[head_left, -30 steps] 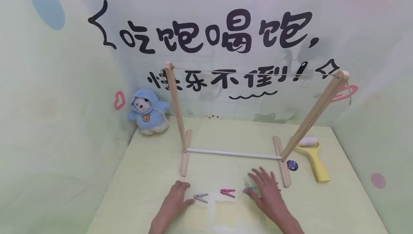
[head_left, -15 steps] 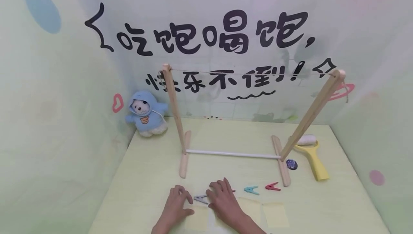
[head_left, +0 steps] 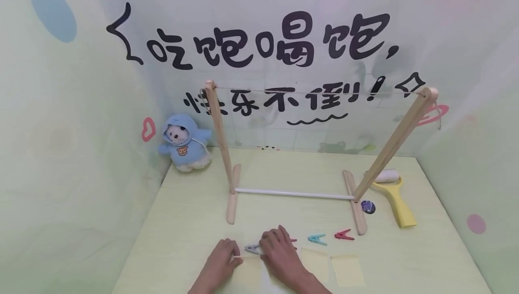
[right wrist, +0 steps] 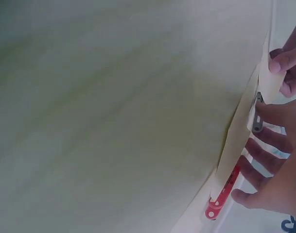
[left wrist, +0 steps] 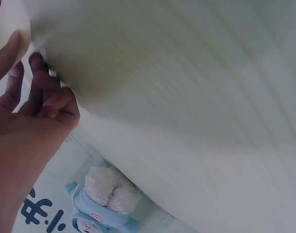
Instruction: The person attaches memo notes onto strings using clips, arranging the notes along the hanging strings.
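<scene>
My left hand (head_left: 220, 260) pinches the upper left corner of the leftmost pale yellow sticky note (head_left: 249, 272), whose top edge is lifted. In the left wrist view the note (left wrist: 14, 22) bends beside the thumb. Close by on the right, my right hand (head_left: 281, 258) has its thumb at the note's other top corner, over a grey clothespin (head_left: 252, 249). Its fingers are spread in the right wrist view, near a red clothespin (right wrist: 223, 193) that the hand mostly hides from the head view. Further right lie a teal clothespin (head_left: 318, 239) and another red clothespin (head_left: 344, 235).
Two more sticky notes, one (head_left: 314, 262) beside the other (head_left: 348, 270), lie right of my hands. Behind stands a wooden frame (head_left: 220, 136) with a cord on top and a white rod (head_left: 293, 193) below. A plush toy (head_left: 186, 145), a yellow-handled roller (head_left: 399, 206) and a round sticker (head_left: 368, 207) surround it.
My right hand has moved left from the teal clothespin to the grey one, uncovering the right-hand notes and clothespins. My left hand has taken hold of the leftmost note and raised its edge.
</scene>
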The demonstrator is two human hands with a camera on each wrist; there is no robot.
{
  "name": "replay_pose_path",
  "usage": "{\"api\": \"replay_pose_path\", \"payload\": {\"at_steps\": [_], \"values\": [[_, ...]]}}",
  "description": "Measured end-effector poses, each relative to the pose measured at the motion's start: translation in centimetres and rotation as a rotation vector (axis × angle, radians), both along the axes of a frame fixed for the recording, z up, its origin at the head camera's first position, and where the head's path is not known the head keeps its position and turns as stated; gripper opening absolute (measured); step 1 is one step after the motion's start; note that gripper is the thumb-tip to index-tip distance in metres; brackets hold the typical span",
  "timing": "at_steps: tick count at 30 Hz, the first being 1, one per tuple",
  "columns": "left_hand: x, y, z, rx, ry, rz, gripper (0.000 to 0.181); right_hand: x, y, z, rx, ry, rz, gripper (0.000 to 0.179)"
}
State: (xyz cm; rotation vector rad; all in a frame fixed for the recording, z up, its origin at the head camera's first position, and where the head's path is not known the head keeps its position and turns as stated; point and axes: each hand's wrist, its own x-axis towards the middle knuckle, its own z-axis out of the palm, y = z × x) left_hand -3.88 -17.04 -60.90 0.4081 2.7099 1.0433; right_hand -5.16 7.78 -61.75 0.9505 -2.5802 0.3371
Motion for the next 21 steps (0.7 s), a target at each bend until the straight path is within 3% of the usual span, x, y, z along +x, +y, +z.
{"api": "replay_pose_path", "payload": {"at_steps": [2, 4, 6, 8, 10, 13, 15, 18, 21], "values": [[-0.3, -0.2, -0.6, 0.082, -0.043, 0.034, 0.017, -0.1, 0.3, 0.0, -0.103, -0.055, 0.0, 0.034], [-0.6, -0.3, -1.3, 0.151, -0.073, 0.091, 0.019, -0.7, 0.7, -0.3, -0.28, -0.142, 0.032, 0.034], [-0.8, 0.0, -1.8, 0.205, -0.036, 0.141, 0.024, -1.2, 1.2, -0.4, -0.483, -0.277, 0.062, 0.032], [-0.8, 0.5, -1.5, 0.248, 0.0, 0.195, 0.024, -1.7, 1.8, 0.2, -0.65, -0.385, 0.083, 0.031], [-0.7, 1.3, -0.4, 0.278, 0.017, 0.226, 0.023, -2.4, 2.3, 1.2, -0.76, -0.43, 0.082, 0.031], [-1.2, 2.7, 1.9, 0.311, -0.006, 0.272, 0.02, -3.3, 3.2, 4.8, -0.816, -0.483, 0.027, 0.034], [-2.1, 3.4, 3.4, 0.34, -0.012, 0.304, 0.02, -4.3, 4.1, 7.6, -0.827, -0.51, 0.025, 0.033], [-4.3, 4.1, 6.0, 0.431, 0.033, 0.355, 0.018, -6.1, 5.4, 13.0, -0.834, -0.51, 0.119, 0.029], [-7.0, 4.5, 9.7, 0.576, 0.07, 0.38, 0.019, -7.8, 6.1, 19.1, -0.832, -0.391, 0.269, 0.026]]}}
